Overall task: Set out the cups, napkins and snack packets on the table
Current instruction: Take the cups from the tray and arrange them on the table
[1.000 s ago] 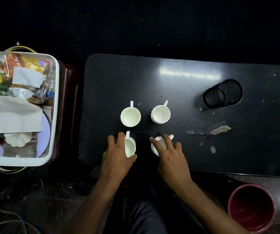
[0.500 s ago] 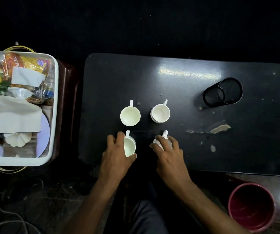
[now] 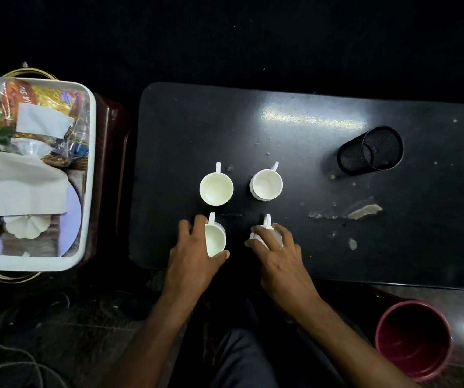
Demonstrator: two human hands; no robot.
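Note:
Several white cups stand in a square on the black table (image 3: 295, 113). The far left cup (image 3: 216, 188) and the far right cup (image 3: 267, 184) stand free with their handles pointing away. My left hand (image 3: 194, 254) grips the near left cup (image 3: 215, 238) from its left side. My right hand (image 3: 278, 254) covers the near right cup (image 3: 266, 229), whose handle points away; most of that cup is hidden. White napkins (image 3: 25, 189) and snack packets (image 3: 37, 107) lie in the white tray (image 3: 89, 175) at the left.
A black mesh pen holder (image 3: 370, 149) lies on its side at the table's far right. Chipped patches (image 3: 365, 212) mark the tabletop near it. A dark red bucket (image 3: 412, 340) stands on the floor at the lower right. A white ribbed lid (image 3: 26, 225) lies in the tray.
My right hand has turned the near right cup so that its handle points away instead of to the right. My left hand stays on the near left cup.

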